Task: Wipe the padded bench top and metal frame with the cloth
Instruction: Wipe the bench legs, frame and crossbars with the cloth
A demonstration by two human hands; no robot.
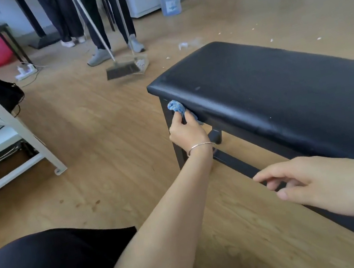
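- Step in hand, by judgement: wiping the metal frame just under the near-left corner of the padded bench top (pixel 279 85).
- Blue cloth (pixel 176 107) bunched into a wad, pressed against the lip beneath that corner, beside the head of the corner leg (pixel 165 112).
- Left hand (pixel 186 132) directly below the same corner; fingers (pixel 189 118) and thumb curled round the cloth, pinching it.
- Right hand (pixel 306 182) below the near long edge of the bench top, over the lower rail (pixel 233 162); fingers loosely bent. Whether gripping the rail or only near it: cannot tell.
- To do well: open the wad flatter for more contact; press up into the seam where padding meets metal; then one pass down the leg, and another along the rail under the bench top.
- Pale speck (pixel 197 88) on the bench top near that corner; probably worth a return pass.
- Possible snag: loose cloth catching on the corner under the bench top.
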